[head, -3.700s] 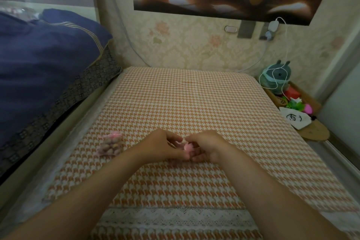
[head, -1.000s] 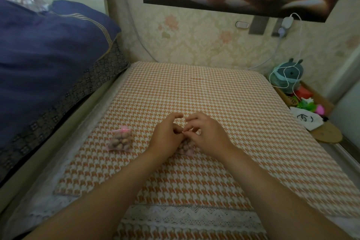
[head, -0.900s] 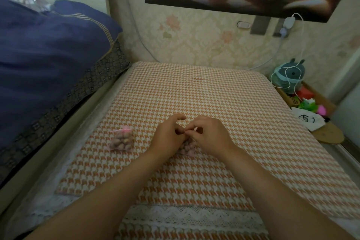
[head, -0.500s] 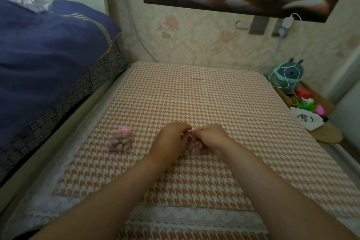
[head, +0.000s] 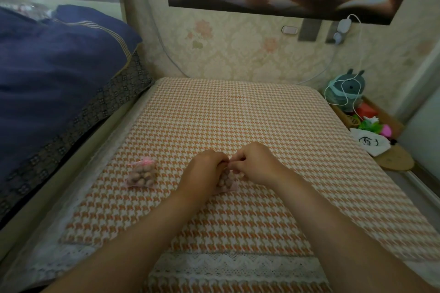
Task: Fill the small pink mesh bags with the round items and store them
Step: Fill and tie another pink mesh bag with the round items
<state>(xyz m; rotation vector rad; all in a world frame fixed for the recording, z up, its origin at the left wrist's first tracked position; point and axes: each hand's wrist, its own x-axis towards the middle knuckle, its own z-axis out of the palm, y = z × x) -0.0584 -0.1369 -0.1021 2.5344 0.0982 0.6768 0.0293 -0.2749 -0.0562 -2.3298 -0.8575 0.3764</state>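
Observation:
A small pink mesh bag (head: 225, 182) full of round brownish items lies on the orange houndstooth cloth (head: 238, 121) between my hands. My left hand (head: 204, 172) and my right hand (head: 256, 164) meet above its top, fingers pinched together on its drawstring; the bag's mouth is hidden under them. A second filled pink mesh bag (head: 142, 173), tied shut with a pink bow, rests on the cloth to the left, apart from my hands.
A dark blue quilt (head: 54, 74) is piled on the bed at the left. At the right edge a low wooden shelf holds a round teal toy (head: 346, 89), a white pouch (head: 370, 144) and small coloured things. A white cable hangs from the wall.
My hands have stayed together over the bag, shifting from raised, spread fingers to a tighter pinch low at its top. The tied bag on the left has not moved.

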